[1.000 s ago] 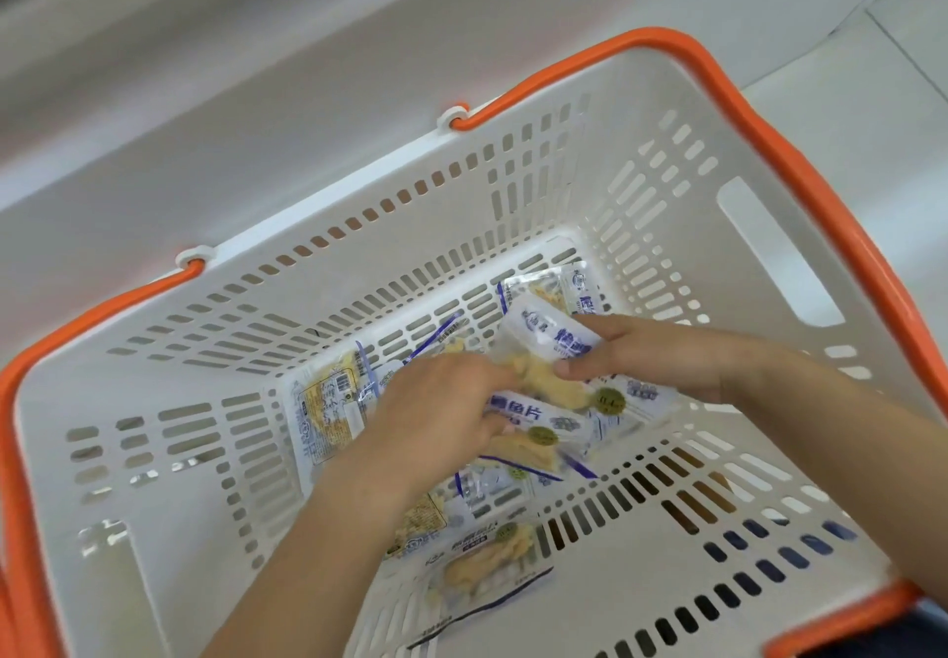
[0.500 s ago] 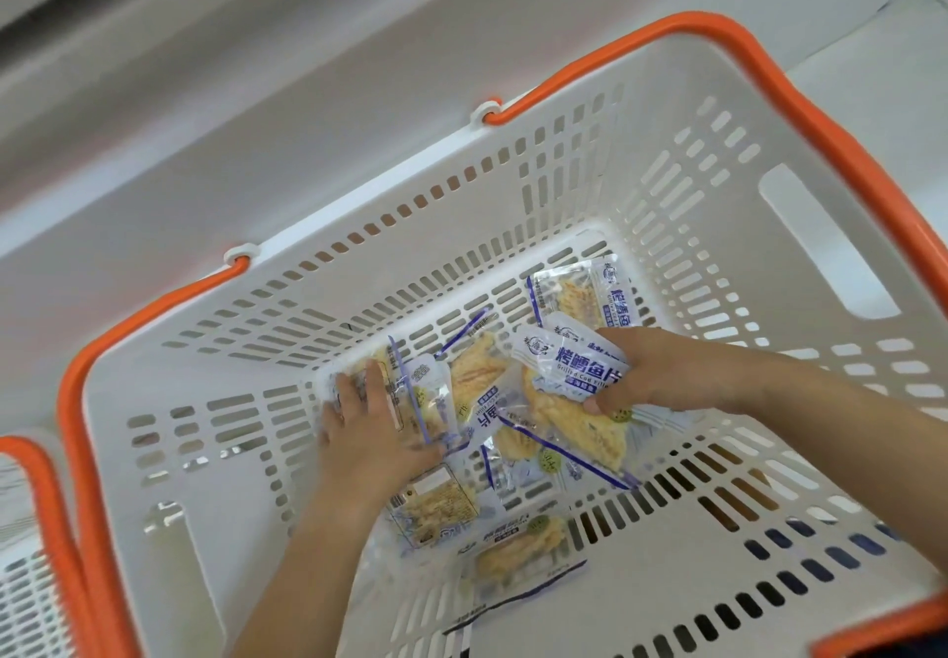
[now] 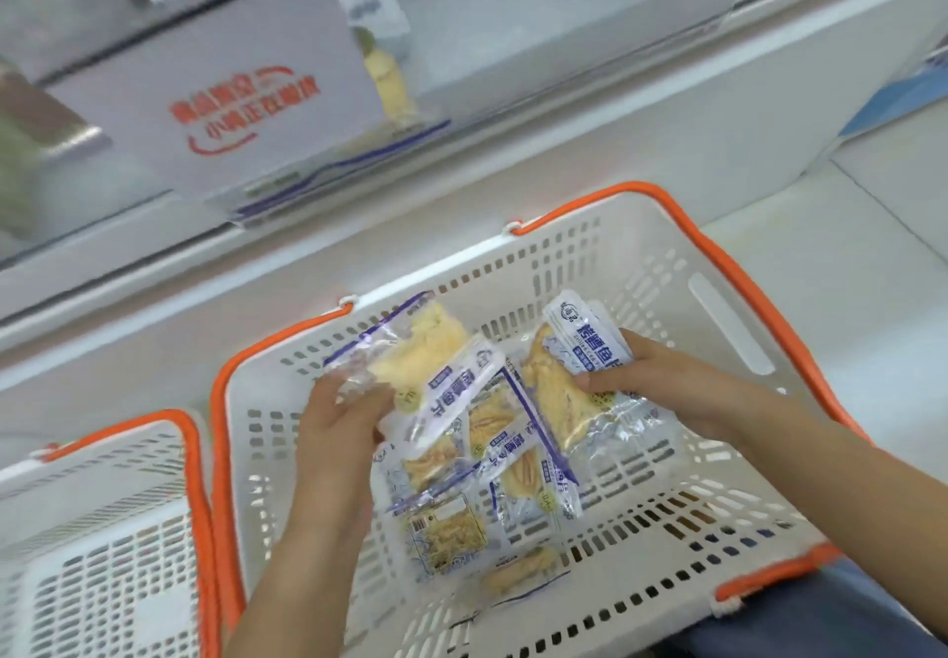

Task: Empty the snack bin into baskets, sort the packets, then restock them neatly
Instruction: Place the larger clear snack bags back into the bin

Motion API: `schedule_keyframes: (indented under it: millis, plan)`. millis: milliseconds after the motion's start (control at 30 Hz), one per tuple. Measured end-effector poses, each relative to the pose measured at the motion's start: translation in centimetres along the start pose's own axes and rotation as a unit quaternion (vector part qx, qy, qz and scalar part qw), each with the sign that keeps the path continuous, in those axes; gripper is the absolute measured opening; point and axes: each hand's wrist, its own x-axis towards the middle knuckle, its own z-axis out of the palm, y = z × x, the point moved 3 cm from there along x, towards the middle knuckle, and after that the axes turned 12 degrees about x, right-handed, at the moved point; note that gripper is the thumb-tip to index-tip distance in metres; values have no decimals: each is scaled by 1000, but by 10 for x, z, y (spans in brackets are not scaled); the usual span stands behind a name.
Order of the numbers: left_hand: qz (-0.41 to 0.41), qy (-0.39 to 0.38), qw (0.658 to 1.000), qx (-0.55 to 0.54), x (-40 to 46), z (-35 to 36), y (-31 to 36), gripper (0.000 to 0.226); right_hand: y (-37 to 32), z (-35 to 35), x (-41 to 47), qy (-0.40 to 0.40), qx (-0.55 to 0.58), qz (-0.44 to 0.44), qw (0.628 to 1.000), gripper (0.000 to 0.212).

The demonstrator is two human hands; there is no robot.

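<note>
Both hands have come up off the basket floor since the last look, each lifting packets, and the view has tipped up to show the bin. Head view — the left hand [image 3: 338, 416] pinches a packet bundle [image 3: 431, 375] at about ten o'clock in the white basket [image 3: 641, 257], fingers clamped on the wrapper edge. The right hand [image 3: 662, 380], at two o'clock, grips a second stack [image 3: 579, 375], thumb pressed across it. Loose packets [image 3: 461, 519] lie at six o'clock. A second basket [image 3: 118, 503] sits at nine, the snack bin [image 3: 513, 42] at twelve. To do this well, I'd say square each stack, labels facing one way — then carry it across.
</note>
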Motion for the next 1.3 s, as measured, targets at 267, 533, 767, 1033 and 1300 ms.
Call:
schedule_keyframes:
  millis: [267, 533, 767, 1033, 1300]
  plan:
    - [31, -157, 987, -23, -94, 1, 65, 54, -88, 35, -105, 16, 26, -107, 994, 33]
    - [65, -201, 965, -153, -156, -37, 137, 17, -152, 86, -206, 3, -9, -197, 980, 37]
    - [121, -144, 970, -156, -176, -53, 158, 19, -181, 131, -241, -31, -35, -195, 980, 55]
    - [260, -67, 963, -21, -147, -94, 219, 38, -249, 130, -229, 66, -59, -297, 951, 30]
    - [285, 188, 916, 210, -21, -138, 265, 60, -369, 123, -183, 185, -547, -380, 723, 54]
